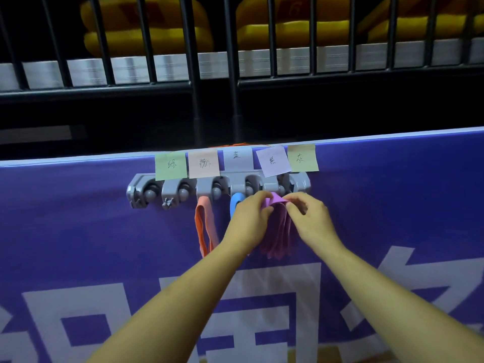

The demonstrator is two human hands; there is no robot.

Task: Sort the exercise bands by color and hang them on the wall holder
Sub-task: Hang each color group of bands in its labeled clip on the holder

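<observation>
Hanging on purple banner (78, 231): grey holder (167, 191); black railing (193, 74) behind.

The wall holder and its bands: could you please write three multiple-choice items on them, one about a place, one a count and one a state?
1. Where on the wall holder does the orange band hang?
A) just left of the blue band
B) far-left end
C) far-right end

2. How many paper notes sit above it?
A) three
B) five
C) seven

3. What is happening to the purple band?
A) it hangs untouched
B) it lies on the floor
C) both hands pinch it

1 A, it hangs beside the blue loop; 2 B, five notes line the top; 3 C, the left hand and right hand pinch its top.
</observation>
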